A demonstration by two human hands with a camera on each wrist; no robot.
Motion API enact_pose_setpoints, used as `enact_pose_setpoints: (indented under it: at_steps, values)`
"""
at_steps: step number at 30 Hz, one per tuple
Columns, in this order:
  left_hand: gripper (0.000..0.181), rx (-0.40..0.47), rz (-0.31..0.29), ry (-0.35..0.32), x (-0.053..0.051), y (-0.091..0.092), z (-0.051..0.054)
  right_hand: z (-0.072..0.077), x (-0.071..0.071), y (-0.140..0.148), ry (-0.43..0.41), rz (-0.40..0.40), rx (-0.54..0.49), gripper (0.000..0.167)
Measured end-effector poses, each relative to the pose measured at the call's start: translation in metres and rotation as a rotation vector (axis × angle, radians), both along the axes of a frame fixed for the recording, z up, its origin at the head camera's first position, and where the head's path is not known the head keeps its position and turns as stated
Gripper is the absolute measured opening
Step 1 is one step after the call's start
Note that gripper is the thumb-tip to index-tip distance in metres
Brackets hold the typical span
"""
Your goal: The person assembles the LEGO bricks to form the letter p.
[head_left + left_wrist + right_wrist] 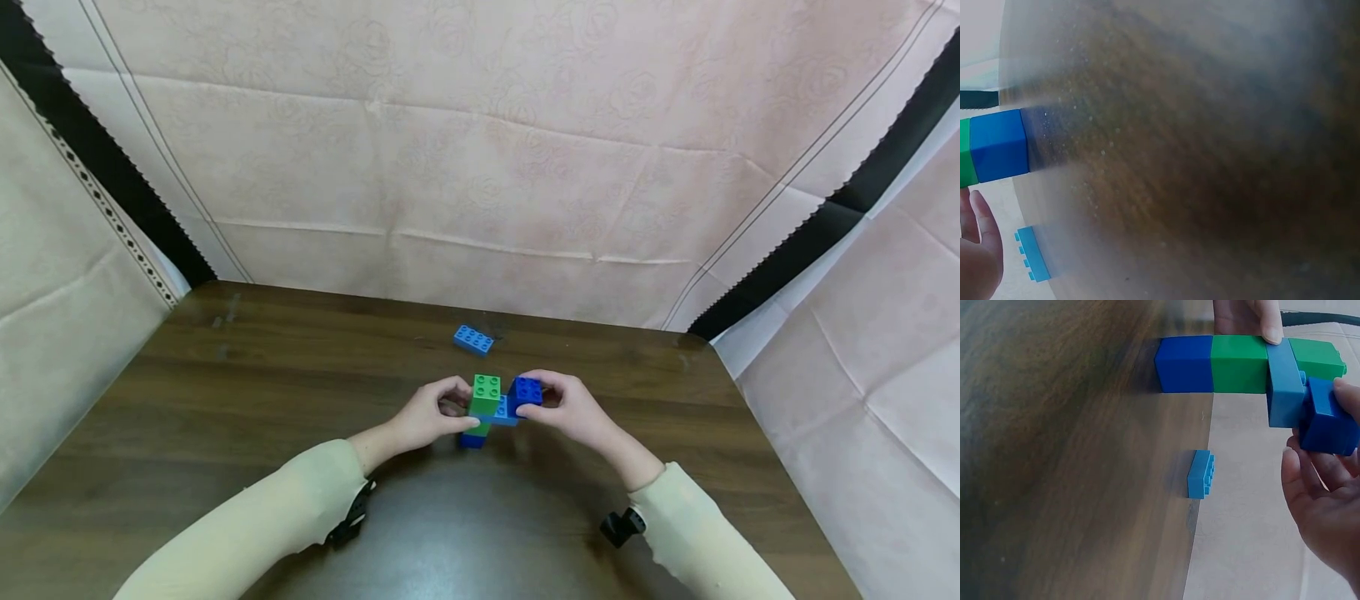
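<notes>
A stack of toy building bricks stands on the table, with a dark blue brick [1186, 365] at the bottom and a green brick [1239, 364] over it. Across that lies a long light blue brick [1286, 394], topped at its left end by a second green brick [486, 393]. My left hand [431, 414] grips the stack from the left, a fingertip against the light blue brick. Between thumb and fingers, my right hand [573, 410] pinches another dark blue brick [525, 393] at the light blue brick's right end. Whether it is fully pressed on, I cannot tell.
A loose light blue brick [473, 339] lies studs up on the brown wooden table [300, 367], beyond the hands near the far edge. Pale patterned cloth [465, 167] hangs behind the table and at both sides. Dark wrist devices [624, 527] sit on both sleeves.
</notes>
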State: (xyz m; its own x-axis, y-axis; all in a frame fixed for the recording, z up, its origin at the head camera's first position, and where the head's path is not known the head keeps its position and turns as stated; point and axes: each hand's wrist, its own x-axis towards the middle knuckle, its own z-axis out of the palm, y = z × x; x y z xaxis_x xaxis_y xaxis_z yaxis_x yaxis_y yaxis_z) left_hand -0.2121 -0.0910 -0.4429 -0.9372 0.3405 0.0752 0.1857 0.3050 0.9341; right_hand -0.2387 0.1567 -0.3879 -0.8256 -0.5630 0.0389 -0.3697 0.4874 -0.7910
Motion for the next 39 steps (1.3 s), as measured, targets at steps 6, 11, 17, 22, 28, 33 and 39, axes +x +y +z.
enact_pose_setpoints:
  at_steps: [6,11,17,22,28,33,39]
  values:
    - [0.026,0.0,-0.009,0.009,0.0001,0.0,0.0003,0.0005,0.0007,-0.0002,0.01,0.007,0.004,0.042]
    - [0.026,-0.002,-0.014,0.005,-0.0014,-0.0005,-0.0011,0.0006,0.0011,-0.0001,0.003,0.008,0.0,0.042]
    - [0.027,0.001,-0.025,0.009,-0.0022,-0.0009,-0.0022,0.0019,0.0009,-0.0006,0.014,0.014,0.014,0.043]
    - [0.026,0.002,-0.024,0.01,-0.0024,-0.0012,-0.0023,0.0041,0.0003,-0.0017,0.036,0.029,0.039,0.042]
    - [0.026,-0.005,-0.011,0.019,-0.0034,0.0001,-0.0011,0.0036,0.001,-0.0001,0.045,0.026,0.047,0.043]
    - [0.026,-0.023,-0.012,0.016,-0.0031,0.0018,0.0013,-0.0008,0.0047,0.0036,0.043,0.002,0.031,0.044]
    - [0.026,-0.027,-0.019,0.018,-0.0024,0.0028,0.0013,-0.0047,0.0079,0.0027,0.019,-0.021,-0.022,0.044]
